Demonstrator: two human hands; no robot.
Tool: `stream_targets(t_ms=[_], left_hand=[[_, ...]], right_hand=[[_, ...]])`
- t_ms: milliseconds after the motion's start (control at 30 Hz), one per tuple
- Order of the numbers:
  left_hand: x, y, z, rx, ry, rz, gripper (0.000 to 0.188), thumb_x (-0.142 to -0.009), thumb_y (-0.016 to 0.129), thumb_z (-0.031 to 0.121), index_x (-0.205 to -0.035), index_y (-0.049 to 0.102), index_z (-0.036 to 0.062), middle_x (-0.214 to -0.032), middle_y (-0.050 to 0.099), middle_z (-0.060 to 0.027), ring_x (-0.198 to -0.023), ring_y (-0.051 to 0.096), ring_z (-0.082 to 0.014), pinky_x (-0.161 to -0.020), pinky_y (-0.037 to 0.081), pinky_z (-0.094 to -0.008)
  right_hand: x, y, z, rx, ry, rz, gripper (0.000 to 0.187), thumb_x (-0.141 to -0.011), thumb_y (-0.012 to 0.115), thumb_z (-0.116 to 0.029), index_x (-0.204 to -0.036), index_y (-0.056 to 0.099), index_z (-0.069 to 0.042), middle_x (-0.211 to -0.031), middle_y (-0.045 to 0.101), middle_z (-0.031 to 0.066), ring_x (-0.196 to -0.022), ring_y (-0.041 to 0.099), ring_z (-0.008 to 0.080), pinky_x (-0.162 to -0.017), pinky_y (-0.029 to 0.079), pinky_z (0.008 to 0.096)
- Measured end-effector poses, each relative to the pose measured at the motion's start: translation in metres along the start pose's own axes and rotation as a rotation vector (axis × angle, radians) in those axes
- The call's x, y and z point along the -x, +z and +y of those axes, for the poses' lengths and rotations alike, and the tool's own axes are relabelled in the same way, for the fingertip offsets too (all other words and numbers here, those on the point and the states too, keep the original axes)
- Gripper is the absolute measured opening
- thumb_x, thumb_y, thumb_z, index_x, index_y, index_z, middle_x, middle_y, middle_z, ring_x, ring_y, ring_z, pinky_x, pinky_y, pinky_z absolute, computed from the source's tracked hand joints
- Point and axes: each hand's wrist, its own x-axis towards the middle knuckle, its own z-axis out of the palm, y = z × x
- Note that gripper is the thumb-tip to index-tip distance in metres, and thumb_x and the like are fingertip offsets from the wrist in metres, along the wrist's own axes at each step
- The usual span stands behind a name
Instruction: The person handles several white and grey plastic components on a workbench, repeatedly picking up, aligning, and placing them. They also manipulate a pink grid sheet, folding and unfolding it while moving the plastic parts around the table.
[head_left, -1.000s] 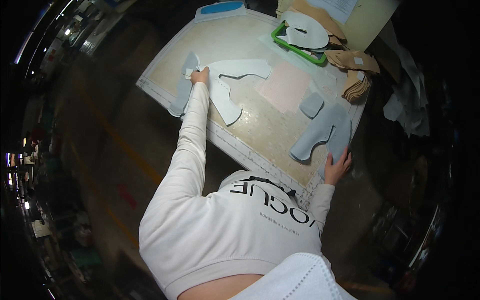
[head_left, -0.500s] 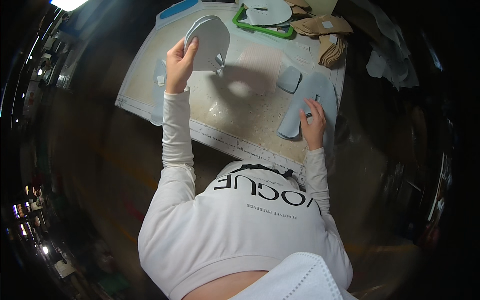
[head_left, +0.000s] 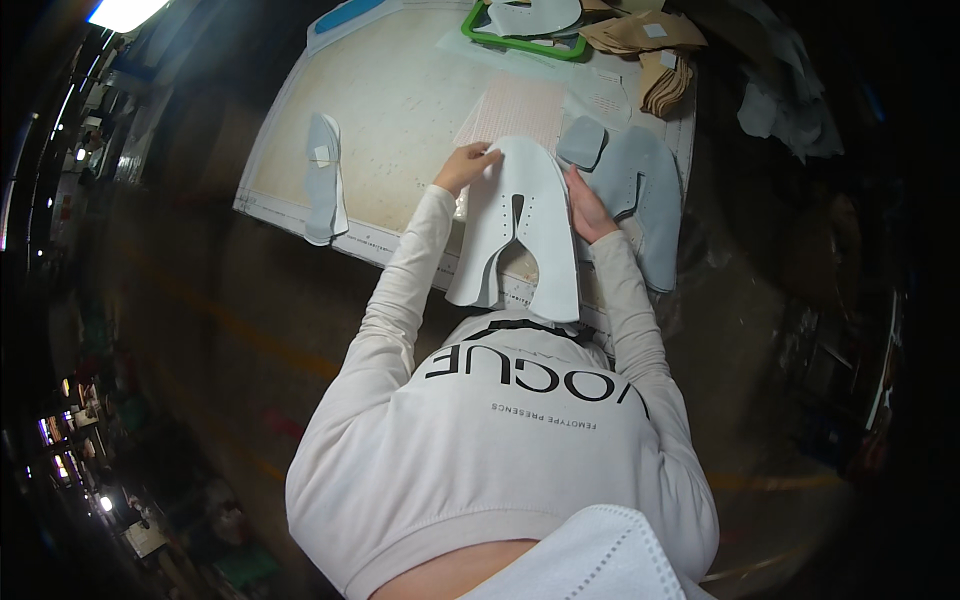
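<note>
Near the front edge of the table I hold a thin stack of white shoe uppers (head_left: 540, 235) between my hands. Their rounded toe ends point away from me, and two legs spread toward me below a slit flanked by small punched holes. My left hand (head_left: 466, 168) pinches the stack at its upper left edge. Along the right edge, my right hand (head_left: 592, 208) grips it with the fingers partly hidden. Right beside that hand lie grey-blue shoe uppers (head_left: 655, 200), with a small stack of grey-blue tongue-shaped pieces (head_left: 582, 142) just beyond.
A pink-lined sheet (head_left: 520, 105) lies beyond the uppers on the pale table (head_left: 390, 130). At the left edge rest narrow grey and white pieces (head_left: 322, 190). Farther back are a green tray (head_left: 520, 44) with white pieces and stacks of brown pieces (head_left: 665, 82).
My left hand has brought the white uppers from the far left toward me, to the middle. My right hand has left the grey-blue uppers and taken hold of the white stack's right edge.
</note>
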Motion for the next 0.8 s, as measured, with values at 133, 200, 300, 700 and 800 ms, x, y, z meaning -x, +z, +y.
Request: stream_targets(t_ms=[133,200,300,700,800], left_hand=[[0.009,0.019,-0.059,-0.128,0.105,0.272,0.032,-0.080,0.068,0.030,-0.102,0.070,0.0057,-0.091,0.071,-0.0125,-0.084,0.068,-0.0204,-0.077,0.051,-0.0309],[0.029,0.022,-0.067,-0.280,0.116,0.386,0.027,-0.081,0.069,0.026,-0.098,0.070,0.0046,-0.085,0.071,-0.0100,-0.076,0.067,-0.0143,-0.071,0.051,-0.0277],[0.051,0.016,-0.066,-0.278,0.167,0.405,0.020,-0.081,0.069,0.020,-0.092,0.070,0.0034,-0.081,0.070,-0.0071,-0.071,0.065,-0.0117,-0.067,0.051,-0.0266],[0.073,-0.043,-0.126,0.289,-0.077,0.452,0.022,-0.079,0.070,0.011,-0.099,0.067,0.0018,-0.081,0.066,-0.0041,-0.070,0.060,-0.0097,-0.064,0.051,-0.0236],[0.076,-0.037,-0.122,0.351,-0.018,0.431,0.023,-0.080,0.068,0.008,-0.103,0.066,0.0030,-0.084,0.066,-0.0042,-0.075,0.061,-0.0097,-0.071,0.051,-0.0231]], right_hand=[[-0.003,-0.018,0.014,-0.015,0.027,0.012,0.051,-0.097,0.048,-0.016,-0.142,0.031,0.002,-0.137,0.046,0.0099,-0.122,0.048,0.0167,-0.101,0.038,0.0278],[-0.001,-0.019,0.019,0.044,-0.010,-0.004,0.052,-0.096,0.049,-0.015,-0.143,0.030,0.002,-0.137,0.046,0.0104,-0.122,0.047,0.0163,-0.101,0.038,0.0268],[-0.001,-0.015,0.021,0.087,-0.041,0.059,0.053,-0.096,0.049,-0.016,-0.143,0.030,0.001,-0.138,0.045,0.0106,-0.122,0.047,0.0163,-0.101,0.037,0.0265],[0.004,0.001,0.034,0.783,-0.410,0.198,0.047,-0.090,0.054,-0.007,-0.135,0.044,0.001,-0.129,0.056,0.0145,-0.115,0.054,0.0191,-0.098,0.040,0.0280],[0.031,0.026,0.034,0.842,-0.652,0.166,0.040,-0.089,0.053,-0.005,-0.128,0.052,0.001,-0.121,0.061,0.0155,-0.109,0.058,0.0189,-0.094,0.043,0.0292]])
